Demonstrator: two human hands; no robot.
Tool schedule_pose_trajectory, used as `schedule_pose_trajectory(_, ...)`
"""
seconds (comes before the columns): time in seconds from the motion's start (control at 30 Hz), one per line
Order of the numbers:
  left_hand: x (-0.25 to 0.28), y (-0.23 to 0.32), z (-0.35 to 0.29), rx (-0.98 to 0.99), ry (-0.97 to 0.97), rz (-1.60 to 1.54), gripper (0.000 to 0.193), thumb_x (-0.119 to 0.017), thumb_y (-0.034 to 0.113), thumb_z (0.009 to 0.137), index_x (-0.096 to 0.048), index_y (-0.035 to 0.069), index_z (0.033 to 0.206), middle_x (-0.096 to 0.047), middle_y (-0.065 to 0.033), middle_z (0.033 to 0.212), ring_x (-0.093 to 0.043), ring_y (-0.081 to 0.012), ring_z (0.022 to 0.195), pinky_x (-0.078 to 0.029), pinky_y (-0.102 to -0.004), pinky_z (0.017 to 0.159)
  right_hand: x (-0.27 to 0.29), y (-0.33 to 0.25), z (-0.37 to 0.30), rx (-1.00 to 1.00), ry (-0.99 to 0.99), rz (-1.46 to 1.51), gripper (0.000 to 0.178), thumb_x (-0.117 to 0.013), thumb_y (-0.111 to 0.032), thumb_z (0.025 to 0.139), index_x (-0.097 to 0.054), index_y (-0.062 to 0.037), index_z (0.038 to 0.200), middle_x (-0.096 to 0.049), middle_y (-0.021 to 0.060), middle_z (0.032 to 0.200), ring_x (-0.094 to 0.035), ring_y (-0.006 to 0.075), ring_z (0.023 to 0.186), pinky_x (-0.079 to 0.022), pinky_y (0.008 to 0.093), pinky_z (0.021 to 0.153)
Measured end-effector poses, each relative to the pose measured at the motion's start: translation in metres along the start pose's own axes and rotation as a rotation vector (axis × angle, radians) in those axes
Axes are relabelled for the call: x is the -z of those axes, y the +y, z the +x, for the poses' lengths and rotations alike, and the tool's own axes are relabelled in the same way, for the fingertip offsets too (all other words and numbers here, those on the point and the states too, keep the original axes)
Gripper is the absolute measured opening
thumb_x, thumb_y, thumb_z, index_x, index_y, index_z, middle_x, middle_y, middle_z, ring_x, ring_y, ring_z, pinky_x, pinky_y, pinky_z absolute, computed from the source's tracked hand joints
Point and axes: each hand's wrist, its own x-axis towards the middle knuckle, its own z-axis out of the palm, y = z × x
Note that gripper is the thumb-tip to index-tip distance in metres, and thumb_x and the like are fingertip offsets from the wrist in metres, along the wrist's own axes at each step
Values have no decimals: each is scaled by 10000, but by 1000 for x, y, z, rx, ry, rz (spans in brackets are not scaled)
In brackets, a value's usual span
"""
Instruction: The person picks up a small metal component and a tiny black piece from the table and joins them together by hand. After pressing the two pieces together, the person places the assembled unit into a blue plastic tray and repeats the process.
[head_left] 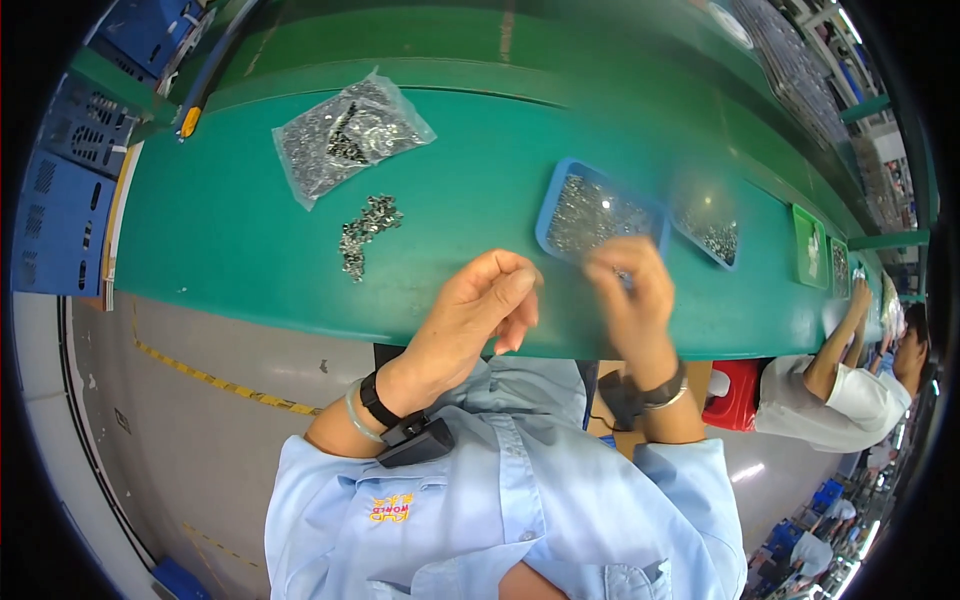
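Note:
My left hand (487, 302) is raised over the near edge of the green table, thumb and fingers curled together in a pinch. Whatever lies between those fingertips is hidden. To its right, my right hand (640, 295), smeared by motion, bends its fingers at the near rim of a blue tray (545, 222). Its fingers look closed, but I cannot make out anything in them. Inside the tray are many small silvery metal parts (590, 215). A loose pile of small shiny metal pieces (366, 232) lies on the table, left of my left hand.
A clear plastic bag of metal pieces (350, 135) lies behind the pile. A second blue tray (728, 262) and a green tray (808, 245) stand farther right. A co-worker in white (835, 400) sits at the right, beside a red stool (732, 395). Blue crates (62, 225) are at far left.

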Motion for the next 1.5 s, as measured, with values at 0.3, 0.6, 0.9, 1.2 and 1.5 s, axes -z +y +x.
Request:
schedule_pose_trajectory(0.3, 51, 7, -27, -55, 214, -155, 137, -486, 146, 948, -509, 53, 1045, -560, -42, 763, -479, -93, 519, -352, -222, 444, -51, -4, 69, -50, -338, -268, 150, -663, -60, 774, -602, -21, 905, -577, 116, 828, -586, 270, 725, -474, 349, 630)
schedule_pose_trajectory(0.6, 75, 19, -45, -102, 237, -232, 171, -515, 144, 933, -502, 34, 1063, -559, -47, 777, -483, -90, 538, -376, -218, 457, -145, 4, 80, -126, -528, -242, 110, -640, -113, 805, -613, -39, 881, -570, 106, 819, -592, 274, 755, -480, 348, 633)
schedule_pose_trajectory(0.9, 68, 29, -28, -96, 226, -216, 190, -514, 168, 942, -510, 29, 1071, -571, -52, 798, -494, -96, 553, -377, -215, 465, -96, -9, 71, -182, -454, 80, 110, -683, -71, 771, -616, -48, 854, -590, 66, 820, -589, 219, 743, -486, 305, 637)
schedule_pose_trajectory(1.2, 40, 13, -4, -22, 106, -219, 247, -519, 217, 945, -536, 24, 1099, -595, -63, 811, -498, -102, 555, -372, -218, 464, -62, -8, 45, -172, -335, 171, 215, -708, -41, 739, -618, -69, 932, -592, 64, 873, -584, 216, 783, -486, 306, 641)
schedule_pose_trajectory(1.5, 9, 8, 2, -4, 97, -151, 232, -535, 202, 936, -560, 39, 1100, -599, -49, 774, -487, -96, 529, -349, -213, 446, -35, -9, 26, -52, -184, -11, 207, -704, -94, 728, -633, -84, 922, -574, 54, 872, -567, 242, 821, -473, 339, 686)
